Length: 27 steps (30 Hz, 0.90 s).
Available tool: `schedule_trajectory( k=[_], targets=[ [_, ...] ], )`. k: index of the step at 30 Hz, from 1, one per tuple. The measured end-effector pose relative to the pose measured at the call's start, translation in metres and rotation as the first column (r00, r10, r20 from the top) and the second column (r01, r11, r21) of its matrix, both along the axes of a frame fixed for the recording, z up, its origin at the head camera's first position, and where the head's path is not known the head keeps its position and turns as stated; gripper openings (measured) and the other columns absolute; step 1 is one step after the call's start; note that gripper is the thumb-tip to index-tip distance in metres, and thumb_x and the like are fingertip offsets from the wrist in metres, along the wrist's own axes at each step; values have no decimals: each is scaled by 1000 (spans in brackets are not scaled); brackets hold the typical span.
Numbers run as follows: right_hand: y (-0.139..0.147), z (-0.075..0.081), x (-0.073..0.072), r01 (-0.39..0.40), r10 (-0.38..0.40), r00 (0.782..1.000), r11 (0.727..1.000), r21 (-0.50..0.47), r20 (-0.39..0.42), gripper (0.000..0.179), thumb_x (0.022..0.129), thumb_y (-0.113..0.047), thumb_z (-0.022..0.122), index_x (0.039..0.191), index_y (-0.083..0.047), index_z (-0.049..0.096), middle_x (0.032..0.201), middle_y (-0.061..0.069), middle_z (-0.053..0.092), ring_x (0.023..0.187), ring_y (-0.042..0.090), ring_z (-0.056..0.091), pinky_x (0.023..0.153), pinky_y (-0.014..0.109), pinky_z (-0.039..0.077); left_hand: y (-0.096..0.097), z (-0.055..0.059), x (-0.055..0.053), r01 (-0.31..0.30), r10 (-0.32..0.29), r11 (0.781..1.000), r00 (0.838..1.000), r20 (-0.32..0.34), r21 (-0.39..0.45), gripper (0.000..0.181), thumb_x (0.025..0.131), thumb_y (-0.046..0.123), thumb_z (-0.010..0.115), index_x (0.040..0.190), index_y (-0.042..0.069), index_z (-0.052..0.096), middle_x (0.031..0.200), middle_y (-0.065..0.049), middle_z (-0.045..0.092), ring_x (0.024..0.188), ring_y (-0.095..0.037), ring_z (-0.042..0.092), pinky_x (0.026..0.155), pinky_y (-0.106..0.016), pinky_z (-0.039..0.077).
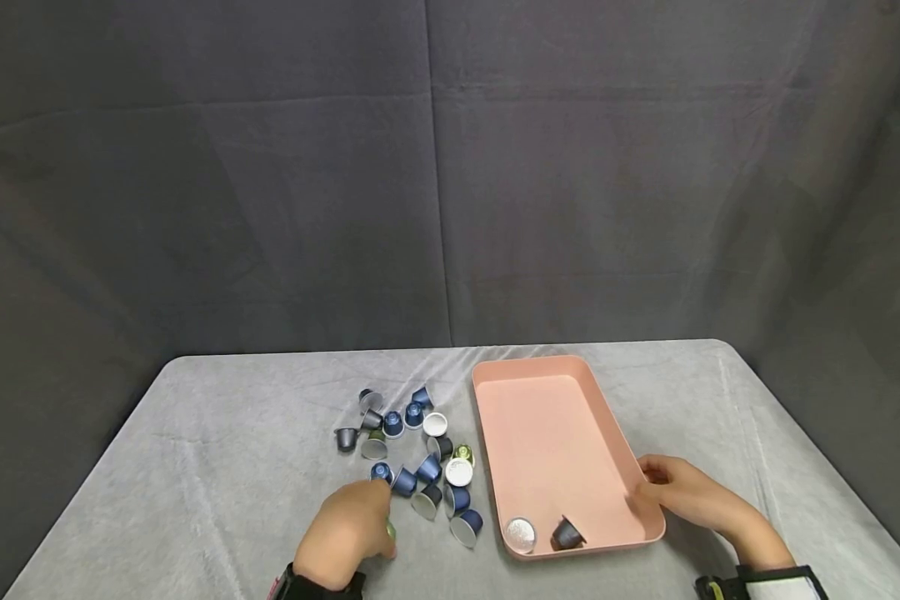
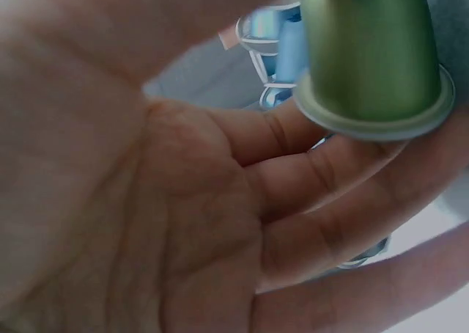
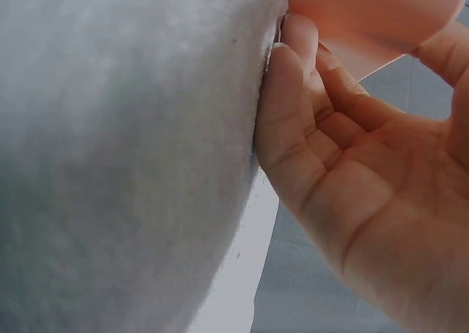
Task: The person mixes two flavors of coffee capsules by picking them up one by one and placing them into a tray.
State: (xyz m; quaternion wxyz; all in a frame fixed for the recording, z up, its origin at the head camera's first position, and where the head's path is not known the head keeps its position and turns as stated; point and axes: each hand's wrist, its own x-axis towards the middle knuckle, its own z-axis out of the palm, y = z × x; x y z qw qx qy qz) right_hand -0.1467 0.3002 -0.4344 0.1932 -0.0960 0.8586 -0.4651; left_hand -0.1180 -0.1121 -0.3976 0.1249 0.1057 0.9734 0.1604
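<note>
While the left hand (image 1: 347, 533) pinches a green coffee capsule (image 2: 372, 58) well in from the counter's (image 1: 165, 492) left edge and the right hand (image 1: 682, 490) grips the pink tray (image 1: 547, 442), pickup seems underway, probably calling next for a trayward lift.

Tray (image 1: 543, 442): plain salmon pink
Held pod (image 2: 370, 54), upper right of left wrist frame: metallic green, silvery rim (image 2: 374, 132)
Loose pods (image 1: 428, 469), lower centre: blue, dark grey, green; some white lids (image 1: 459, 472)
Worktop (image 1: 217, 467): pale grey
Curtain (image 1: 307, 208): plain dark grey
</note>
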Motion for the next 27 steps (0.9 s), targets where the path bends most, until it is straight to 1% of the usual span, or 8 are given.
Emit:
schedule_trajectory(
  k=[7, 11, 14, 15, 17, 20, 22, 27],
  targets=[
    [0, 0, 0, -1, 1, 1000, 1000, 4, -5, 33, 86, -10, 56, 109, 14, 54, 95, 13, 63, 85, 21, 57, 70, 28, 47, -3, 12, 2, -8, 9, 1000, 1000, 26, -22, 24, 65, 2, 73, 65, 9, 50, 62, 0, 49, 57, -18, 48, 53, -35, 42],
    [0, 0, 0, 3, -3, 1000, 1000, 6, 1, 33, 86, -10, 57, 109, 14, 54, 95, 12, 63, 84, 20, 57, 70, 28, 47, -1, 16, 4, 32, -32, 999, 994, -103, -6, 15, 68, 0, 65, 71, 11, 55, 66, 1, 54, 59, -17, 52, 53, -36, 43],
    [0, 0, -1, -2, 2, 1000, 1000, 7, 2, 34, 86, -10, 56, 109, 14, 54, 95, 12, 63, 84, 20, 57, 71, 28, 47, 3, 16, 4, 81, -73, 996, 966, -249, 23, 18, 67, 0, 65, 80, 12, 60, 69, 3, 57, 60, -16, 54, 53, -35, 43],
    [0, 0, -1, -4, 4, 1000, 1000, 6, 2, 33, 86, -10, 56, 109, 14, 54, 95, 12, 63, 84, 20, 57, 71, 28, 47, 6, 16, 4, 104, -90, 994, 948, -305, 29, 21, 67, 1, 68, 83, 12, 61, 70, 3, 59, 62, -16, 55, 54, -34, 44],
    [0, 0, -1, -7, 7, 1000, 1000, 3, 1, 33, 86, -10, 56, 109, 14, 54, 95, 12, 63, 84, 20, 57, 70, 28, 47, 12, 15, 2, 160, -134, 987, 896, -422, 27, 23, 67, 4, 73, 84, 13, 61, 72, 5, 59, 64, -16, 56, 57, -34, 45],
    [1, -1, -1, -11, 11, 1000, 1000, 0, -3, 33, 86, -10, 56, 109, 14, 54, 95, 13, 63, 84, 21, 57, 70, 27, 47, 25, 12, 0, 233, -204, 972, 796, -570, -22, 30, 66, 11, 79, 90, 15, 63, 81, 5, 62, 73, -16, 60, 64, -33, 47],
    [1, -1, -1, -8, 8, 1000, 1000, 0, -2, 33, 86, -9, 56, 109, 14, 54, 94, 12, 63, 84, 21, 57, 69, 27, 46, 35, 9, -1, 285, -253, 957, 739, -624, -50, 34, 67, 16, 80, 96, 17, 63, 86, 6, 62, 77, -15, 60, 67, -33, 47],
    [1, -1, -1, -11, 11, 1000, 1000, -1, -4, 32, 87, -9, 56, 109, 15, 53, 94, 12, 63, 84, 21, 57, 69, 27, 46, 58, 4, 2, 393, -357, 912, 626, -693, -115, 37, 71, 29, 78, 104, 21, 62, 93, 9, 61, 83, -11, 59, 68, -28, 44]
  ],
)
